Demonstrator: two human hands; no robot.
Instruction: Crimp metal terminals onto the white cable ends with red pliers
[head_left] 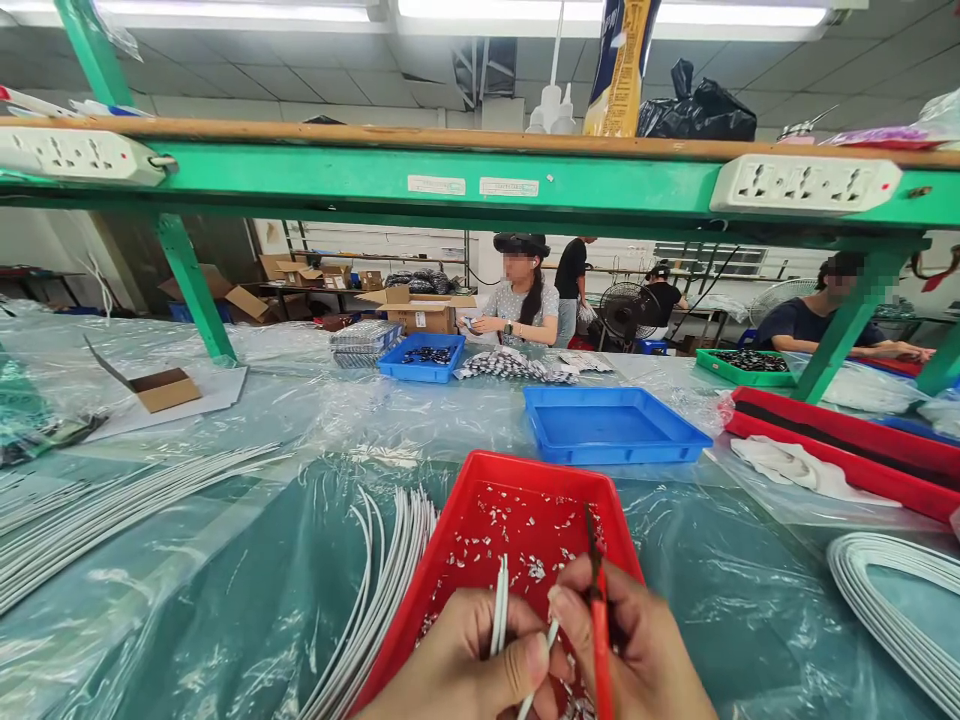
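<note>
My left hand (487, 655) is closed around a few white cables (500, 610), whose cut ends point up between the fingers. In my right hand (626, 635) is a red-handled tool (601, 650) with a dark, narrow tip pointing away from me; whether it is scissors or another tool I cannot tell. The thumb and finger of that hand also pinch a white cable end close to the left hand. Both hands are over a red tray (480, 470) scattered with small white and silvery scraps (535, 568). A bundle of white cables (390, 590) lies along the tray's left side.
A blue tray (619, 395) lies beyond the red one. More white cables lie at left (112, 500) and coiled at right (889, 570). A long red tray (847, 445) and white cloth (802, 465) are right. A green shelf beam (330, 180) crosses above. Co-workers sit opposite.
</note>
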